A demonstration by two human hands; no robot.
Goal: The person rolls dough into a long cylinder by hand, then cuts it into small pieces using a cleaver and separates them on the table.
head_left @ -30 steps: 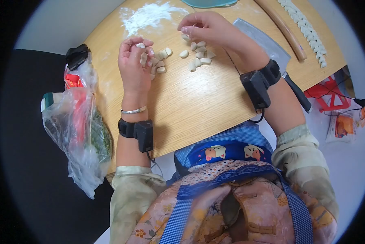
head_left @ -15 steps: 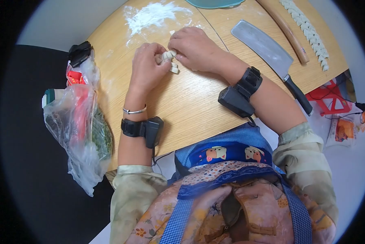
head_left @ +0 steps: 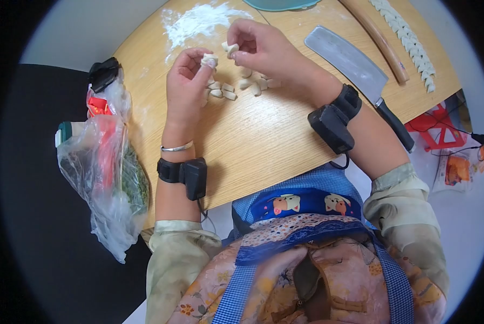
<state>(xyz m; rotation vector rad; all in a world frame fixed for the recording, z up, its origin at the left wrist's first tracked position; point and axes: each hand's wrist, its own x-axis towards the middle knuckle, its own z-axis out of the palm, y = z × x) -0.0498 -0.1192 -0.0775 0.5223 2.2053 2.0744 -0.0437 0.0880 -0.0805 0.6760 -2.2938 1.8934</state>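
Note:
Between the thumb and fingers of my left hand (head_left: 188,81) is a small stack of pale dough pieces (head_left: 209,60). My right hand (head_left: 266,51) pinches another dough piece (head_left: 230,48) a short way to the right, apart from the left hand's stack. Both hands are raised a little over the wooden table (head_left: 252,140). Several loose cut dough pieces (head_left: 257,85) lie beneath and beside the hands, some partly hidden by them.
White flour (head_left: 201,22) is spread beyond my hands. To the right lie a cleaver (head_left: 350,62), a wooden rolling pin (head_left: 379,38) and a braided strip of dough (head_left: 406,40). A teal bowl (head_left: 282,4) sits at the far edge. Plastic bags (head_left: 104,173) hang at the left.
My hands have lifted and moved apart, each holding dough. Loose pieces that the hands covered now show on the table.

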